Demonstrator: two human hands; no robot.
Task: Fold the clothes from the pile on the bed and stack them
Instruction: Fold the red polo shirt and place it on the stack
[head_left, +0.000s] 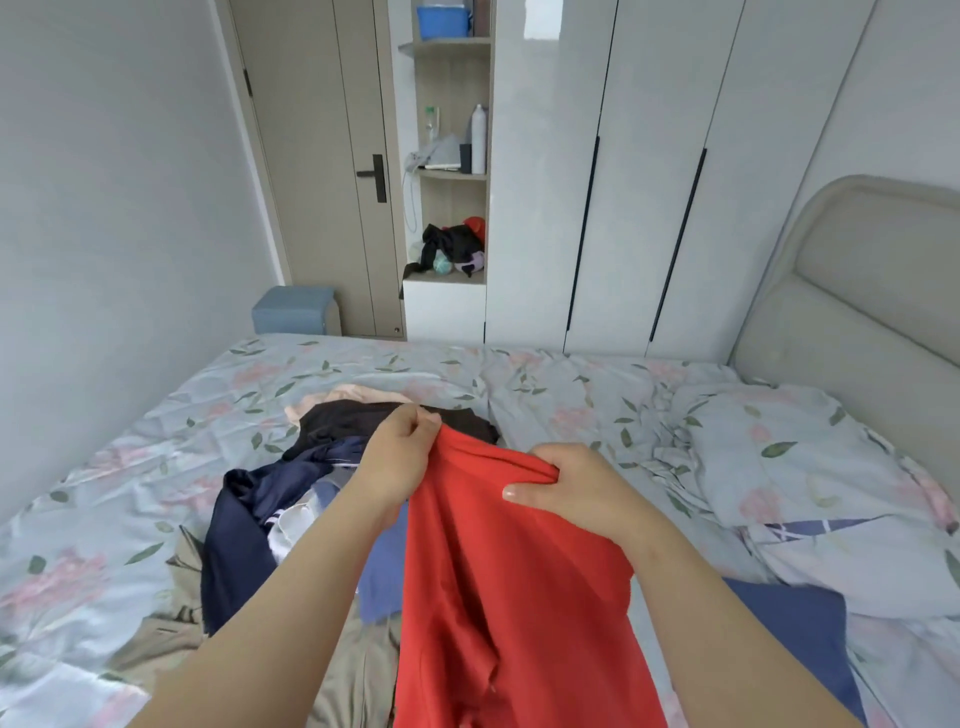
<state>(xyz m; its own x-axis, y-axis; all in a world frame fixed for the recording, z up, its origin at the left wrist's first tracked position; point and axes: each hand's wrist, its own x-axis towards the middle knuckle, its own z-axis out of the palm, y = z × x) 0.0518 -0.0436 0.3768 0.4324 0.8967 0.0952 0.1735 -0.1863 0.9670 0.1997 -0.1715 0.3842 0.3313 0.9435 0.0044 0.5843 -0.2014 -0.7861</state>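
There are two hands (400, 457), one red garment (509, 597), one pile of clothes (291, 483), one bed (130, 467), one pillow (795, 457) and one blue stool (296, 310).

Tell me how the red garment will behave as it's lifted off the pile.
The red garment is probably floppy: it hangs in soft folds below where the left hand and right hand pinch its top edge. It seems light, since fingertip grips hold it. It will likely drape and bunch, needing the bed to flatten it.
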